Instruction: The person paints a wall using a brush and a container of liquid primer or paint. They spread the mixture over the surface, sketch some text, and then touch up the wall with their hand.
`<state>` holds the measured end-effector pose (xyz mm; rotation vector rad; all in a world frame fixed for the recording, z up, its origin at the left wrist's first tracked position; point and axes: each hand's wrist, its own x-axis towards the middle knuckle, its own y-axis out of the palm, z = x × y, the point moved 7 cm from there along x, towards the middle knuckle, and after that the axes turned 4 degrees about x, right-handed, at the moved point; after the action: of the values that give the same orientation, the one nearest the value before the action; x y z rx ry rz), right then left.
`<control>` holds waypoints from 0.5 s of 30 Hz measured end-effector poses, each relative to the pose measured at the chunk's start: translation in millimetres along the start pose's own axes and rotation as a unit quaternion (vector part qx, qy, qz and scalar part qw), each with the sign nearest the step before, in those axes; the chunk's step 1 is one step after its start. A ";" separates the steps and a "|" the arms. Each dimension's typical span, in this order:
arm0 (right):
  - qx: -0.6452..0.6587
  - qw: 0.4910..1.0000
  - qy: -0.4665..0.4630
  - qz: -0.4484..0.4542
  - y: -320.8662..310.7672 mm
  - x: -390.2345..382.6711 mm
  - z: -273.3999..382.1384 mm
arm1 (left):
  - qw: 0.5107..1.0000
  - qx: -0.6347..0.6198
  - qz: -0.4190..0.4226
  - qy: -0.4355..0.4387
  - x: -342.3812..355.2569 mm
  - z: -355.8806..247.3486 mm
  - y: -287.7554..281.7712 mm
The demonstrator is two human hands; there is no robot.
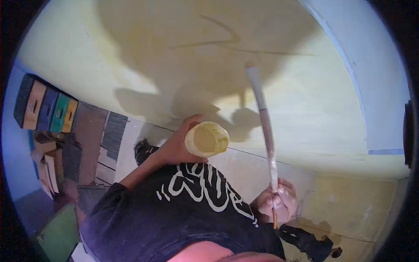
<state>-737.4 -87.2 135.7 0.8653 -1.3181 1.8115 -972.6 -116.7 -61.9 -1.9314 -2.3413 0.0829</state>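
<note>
My left hand clasps a yellow-smeared, pale tub; right of the tub, my right hand grips a long stick, whitish and brown.

Left hand partly hidden behind the pale cup

A pale yellowish tub, round mouth open and yellow-stained at one side, sits in the left hand. Apart from it, a long slim stick, whitish near its tip and brown midway, extends outward from the right hand
</note>
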 end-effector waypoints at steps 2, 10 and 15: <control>-0.009 1.000 -0.009 0.017 -5.2 4.6 3.5 | 1.000 -0.008 0.020 -0.004 3.1 -7.5 6.0; 0.009 0.999 0.041 0.001 23.6 -10.4 -5.1 | 0.999 0.016 0.016 -0.039 -4.4 3.9 -9.2; -0.048 0.996 0.078 -0.011 24.4 -13.2 9.4 | 0.998 0.026 0.042 -0.046 -8.1 3.7 -14.8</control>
<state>-750.5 -103.6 115.2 0.6697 -1.2791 1.7465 -985.9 -127.4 -64.4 -2.0417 -2.2887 0.2432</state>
